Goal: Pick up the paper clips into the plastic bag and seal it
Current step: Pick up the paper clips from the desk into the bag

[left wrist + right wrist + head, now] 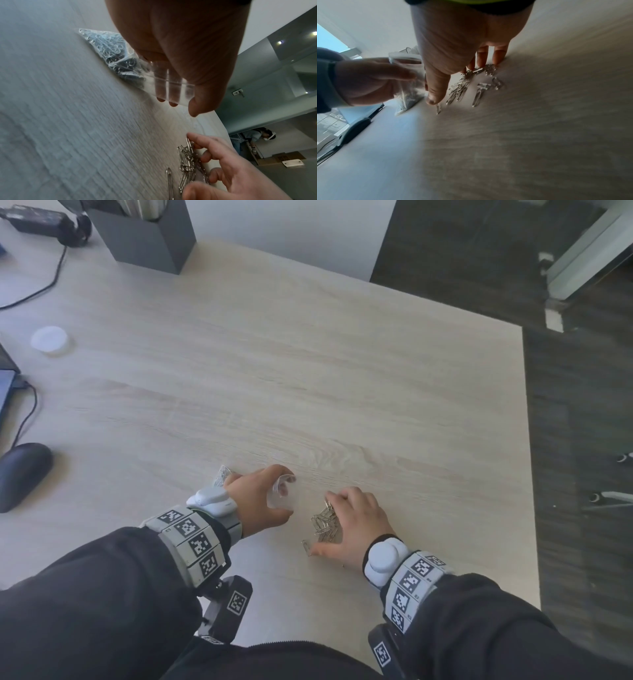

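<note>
- Left hand [261, 497] grips the bag [123, 59] by its mouth, fingers and thumb curled round the clear top edge; the bag's lower end, already full of clips, rests on the table [308, 371] to the left of that hand
- Right hand [352, 522] lies spread over the clips [325, 522], fingers fairly straight with their tips down among them and the thumb on the wood beside one stray clip; it grips nothing that I can make out
- those loose clips sit in a small heap on the table near its front edge, just right of the bag's mouth; both hands are close together but apart
- further off, at the left edge, a dark mouse [20, 474]; beyond it a white round lid [49, 339]; at the back a dark grey box [144, 232] and a black cable [44, 285]
</note>
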A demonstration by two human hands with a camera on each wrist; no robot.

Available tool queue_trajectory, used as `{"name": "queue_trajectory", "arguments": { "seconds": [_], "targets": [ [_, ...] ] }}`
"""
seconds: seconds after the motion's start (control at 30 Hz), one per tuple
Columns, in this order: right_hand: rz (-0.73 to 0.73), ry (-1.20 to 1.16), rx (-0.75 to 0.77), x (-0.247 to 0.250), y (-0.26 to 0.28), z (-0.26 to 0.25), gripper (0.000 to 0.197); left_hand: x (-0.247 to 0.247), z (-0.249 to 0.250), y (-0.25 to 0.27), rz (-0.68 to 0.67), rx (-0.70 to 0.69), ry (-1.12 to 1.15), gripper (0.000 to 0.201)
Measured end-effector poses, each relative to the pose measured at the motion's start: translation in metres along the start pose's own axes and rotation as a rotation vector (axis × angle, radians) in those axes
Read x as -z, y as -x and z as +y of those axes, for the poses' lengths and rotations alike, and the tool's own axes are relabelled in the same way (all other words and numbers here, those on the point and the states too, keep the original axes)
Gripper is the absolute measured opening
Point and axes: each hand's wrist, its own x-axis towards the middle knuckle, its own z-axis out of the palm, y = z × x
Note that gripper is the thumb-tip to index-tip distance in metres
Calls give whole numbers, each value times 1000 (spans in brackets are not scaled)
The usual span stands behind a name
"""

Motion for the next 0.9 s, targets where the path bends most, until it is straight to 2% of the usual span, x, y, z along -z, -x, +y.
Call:
{"name": "queue_trajectory", "arguments": {
  "seconds": [0.17, 0.4, 0.5, 0.73, 0.9],
  "targets": [
    [22, 6, 63, -12, 0, -13, 80, -1, 1, 2, -4, 6, -5, 58],
    [103, -67, 150, -13, -5, -9, 27, 1, 2, 5, -19, 7, 10, 59],
    [106, -102, 127, -10, -8, -4, 13, 1, 3, 6, -36, 10, 16, 59],
    [101, -130, 18, 7, -14, 12, 14, 0, 4, 8, -55, 0, 31, 59],
    [43, -111, -86, 19, -17, 16, 14, 2, 8, 8, -66, -9, 44, 59]
  ]
}}
